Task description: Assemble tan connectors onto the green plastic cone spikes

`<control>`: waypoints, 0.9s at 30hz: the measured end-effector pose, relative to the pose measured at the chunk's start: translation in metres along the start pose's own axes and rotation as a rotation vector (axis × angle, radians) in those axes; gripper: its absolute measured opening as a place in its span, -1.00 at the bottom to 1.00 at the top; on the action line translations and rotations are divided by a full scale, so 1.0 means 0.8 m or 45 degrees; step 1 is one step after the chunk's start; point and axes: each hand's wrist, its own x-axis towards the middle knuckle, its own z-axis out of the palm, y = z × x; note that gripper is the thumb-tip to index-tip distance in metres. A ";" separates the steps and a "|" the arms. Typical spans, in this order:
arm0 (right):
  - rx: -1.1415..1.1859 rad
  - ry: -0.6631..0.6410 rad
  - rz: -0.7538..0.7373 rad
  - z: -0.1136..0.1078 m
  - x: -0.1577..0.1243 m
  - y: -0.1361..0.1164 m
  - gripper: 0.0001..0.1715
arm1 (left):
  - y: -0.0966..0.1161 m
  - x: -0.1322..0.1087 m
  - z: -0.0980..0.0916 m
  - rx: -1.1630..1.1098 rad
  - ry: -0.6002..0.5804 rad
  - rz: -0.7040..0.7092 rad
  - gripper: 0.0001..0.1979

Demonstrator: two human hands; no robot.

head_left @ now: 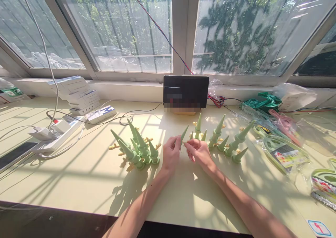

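Observation:
My left hand (172,152) is closed around a pale green cone (185,133), its pointed end tilted up and to the right. Close beside it, my right hand (198,151) is pinched near the cone; whatever lies between its fingertips is too small to make out. To the left stands a cluster of green cone-shaped pieces (143,148) with small yellow parts (114,146) sticking out of their sides. Behind and right of my right hand stand more green cones (216,133), some tall on ringed bases, others short, such as a leaning one (239,155).
A black tablet (186,90) stands at the back by the window. On the left are a power strip (61,134) with cables, a phone (17,154) and white boxes (76,94). Bagged green-handled items (285,152) and a pink tool (285,126) lie on the right.

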 end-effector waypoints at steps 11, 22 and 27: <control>-0.092 -0.020 -0.045 0.003 -0.002 0.002 -0.58 | -0.005 -0.002 0.000 0.152 0.060 0.125 -0.69; -0.664 0.114 -0.554 -0.001 -0.008 0.015 -0.69 | -0.004 -0.006 0.000 0.197 0.099 0.147 -0.68; -0.599 0.118 -0.520 0.002 -0.008 0.013 -0.70 | -0.005 -0.006 0.000 0.179 0.106 0.145 -0.69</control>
